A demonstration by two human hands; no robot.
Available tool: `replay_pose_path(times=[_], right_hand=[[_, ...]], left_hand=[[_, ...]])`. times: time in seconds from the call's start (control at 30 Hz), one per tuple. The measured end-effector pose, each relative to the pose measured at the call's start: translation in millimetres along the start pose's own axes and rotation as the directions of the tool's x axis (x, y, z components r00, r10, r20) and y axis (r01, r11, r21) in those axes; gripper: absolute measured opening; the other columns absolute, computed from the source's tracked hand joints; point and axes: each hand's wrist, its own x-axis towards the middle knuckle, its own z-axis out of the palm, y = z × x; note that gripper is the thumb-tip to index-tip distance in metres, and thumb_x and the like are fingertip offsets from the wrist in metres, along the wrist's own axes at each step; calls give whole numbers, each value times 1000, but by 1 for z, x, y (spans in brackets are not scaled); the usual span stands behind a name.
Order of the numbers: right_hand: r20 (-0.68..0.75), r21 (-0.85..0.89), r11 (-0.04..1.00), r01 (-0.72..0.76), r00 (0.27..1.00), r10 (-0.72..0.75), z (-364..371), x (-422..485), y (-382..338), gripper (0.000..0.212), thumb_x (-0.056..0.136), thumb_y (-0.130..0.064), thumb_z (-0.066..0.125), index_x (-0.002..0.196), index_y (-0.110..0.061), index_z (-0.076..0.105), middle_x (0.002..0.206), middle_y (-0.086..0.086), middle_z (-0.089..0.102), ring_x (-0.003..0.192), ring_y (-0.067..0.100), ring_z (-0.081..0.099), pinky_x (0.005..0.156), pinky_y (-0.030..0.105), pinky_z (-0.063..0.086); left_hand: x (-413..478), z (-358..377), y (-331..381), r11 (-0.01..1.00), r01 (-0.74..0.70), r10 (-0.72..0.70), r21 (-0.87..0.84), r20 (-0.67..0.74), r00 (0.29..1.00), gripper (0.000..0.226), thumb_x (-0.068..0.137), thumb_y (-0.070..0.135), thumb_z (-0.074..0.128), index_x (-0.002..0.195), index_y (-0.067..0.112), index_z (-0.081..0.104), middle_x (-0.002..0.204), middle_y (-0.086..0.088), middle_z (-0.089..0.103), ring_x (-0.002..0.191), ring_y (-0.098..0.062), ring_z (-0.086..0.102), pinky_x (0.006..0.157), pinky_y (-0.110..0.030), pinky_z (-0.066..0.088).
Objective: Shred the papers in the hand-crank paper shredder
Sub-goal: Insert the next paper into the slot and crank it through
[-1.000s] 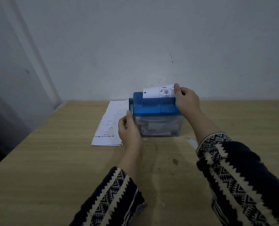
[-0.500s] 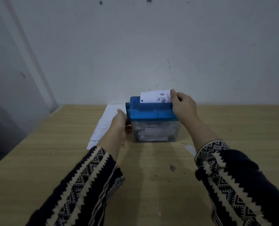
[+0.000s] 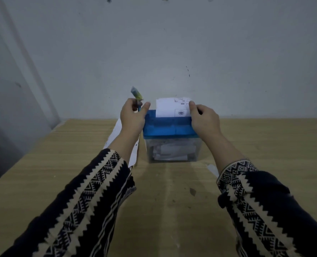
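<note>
Left hand [image 3: 132, 117] gripping crank [image 3: 136, 98] at shredder [image 3: 169, 127] left end; right hand [image 3: 205, 120] pinching upright paper [image 3: 169, 108] in top slot.

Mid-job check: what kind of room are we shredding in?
Probably a bare workroom or office corner: a plain wooden table pushed against a scuffed white wall, with only the shredder and loose printed sheets on it.
</note>
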Motion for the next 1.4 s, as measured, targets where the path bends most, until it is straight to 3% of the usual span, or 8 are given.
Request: replay_pose_path(times=[0.13,0.37,0.43,0.57,0.77,1.03,1.27,1.4], right_hand=[[-12,-13,1000,-15,1000,14,0,0,-2,41,101,-51,39,84,-19,60,77,-5,57,83,19,53,67,28,33],[-4,-37,999,-21,1000,21,1,0,-3,44,101,-49,40,64,-27,45,65,-10,48,75,18,48,54,21,29],[-5,-37,999,-11,1000,11,1,0,-3,43,101,-48,40,66,-26,47,65,-10,48,75,19,48,54,22,29],[-12,-37,999,-13,1000,12,1,1,-2,41,101,-48,40,75,-20,54,66,-11,49,76,20,48,58,29,29],[-1,-26,1000,-3,1000,3,0,-1,-3,47,102,-46,40,61,-24,44,63,-8,48,64,10,42,54,25,30],[15,0,1000,-2,1000,2,-1,0,-1,44,102,-46,40,66,-23,49,65,-9,47,66,12,44,55,26,29],[0,37,999,4,1000,-4,1,2,3,44,100,-49,44,100,-14,71,84,-2,60,84,18,52,72,24,34],[-7,39,999,0,1000,0,0,1,3,43,100,-49,45,103,-15,71,88,-3,61,87,17,54,73,25,35]], left_hand=[[-13,6,2,979,-195,203,61,-173,964,31,84,44,72,91,17,58,94,1,59,90,-13,55,79,-22,46],[-40,16,7,960,-259,204,-106,-370,906,49,85,55,64,64,22,34,64,11,39,65,-9,39,66,-20,40],[-53,23,12,954,-220,131,-205,-376,917,50,90,42,66,65,17,30,61,8,34,58,-5,32,61,-15,36],[-70,27,10,902,-82,-113,-423,-416,902,44,98,38,56,69,4,59,72,-1,68,67,-4,56,68,-11,43],[-96,15,0,825,62,-282,-562,-314,906,13,94,19,60,94,22,73,103,15,72,104,0,64,91,-23,53],[-92,9,-20,810,246,-405,-532,-204,891,19,92,47,62,94,28,62,112,-1,67,108,-18,63,98,-36,51],[-89,-3,-35,803,435,-496,-407,-54,867,18,98,40,55,100,24,61,99,3,65,93,-11,61,67,-20,44],[-80,-2,-44,724,554,-609,-411,-3,794,28,94,43,61,102,19,49,97,-2,58,95,-19,57,75,-29,50]])
